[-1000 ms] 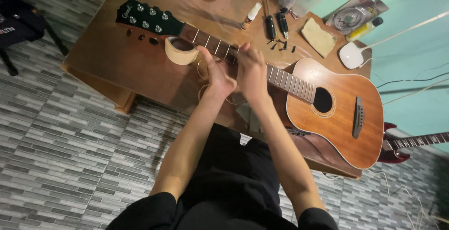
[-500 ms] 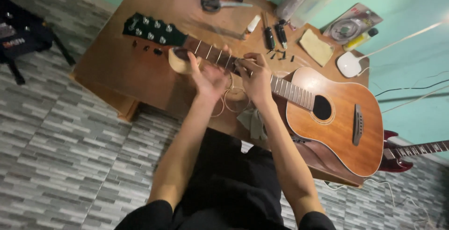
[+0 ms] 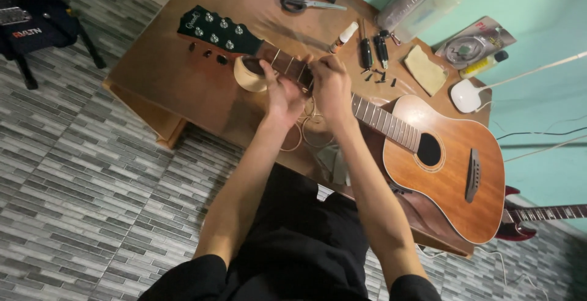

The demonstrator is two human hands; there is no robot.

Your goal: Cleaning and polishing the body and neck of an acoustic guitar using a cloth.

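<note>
A brown acoustic guitar [image 3: 449, 172] without strings lies across the wooden table [image 3: 183, 87], with its dark headstock [image 3: 214, 30] at the left. Both my hands are on its neck [image 3: 382, 117] near the headstock end. My left hand [image 3: 278, 93] grips the neck right beside a roll of beige tape [image 3: 247, 74], thumb up. My right hand [image 3: 330, 84] curls its fingers over the fretboard next to it; what its fingertips pinch is hidden. Loose coils of string [image 3: 306, 131] lie under my wrists.
Scissors [image 3: 299, 1], a small glue bottle [image 3: 343, 36], two dark screwdrivers [image 3: 373, 50], small black pins [image 3: 379, 78], a yellow cloth [image 3: 426, 70] and a white mouse [image 3: 466, 96] sit at the table's far side. A red electric guitar [image 3: 532, 218] lies at the right. Grey tiled floor is on the left.
Both hands stay on the neck; my left hand has shifted a little toward the tape roll and headstock. The view has drifted, so the guitar sits lower in the frame.
</note>
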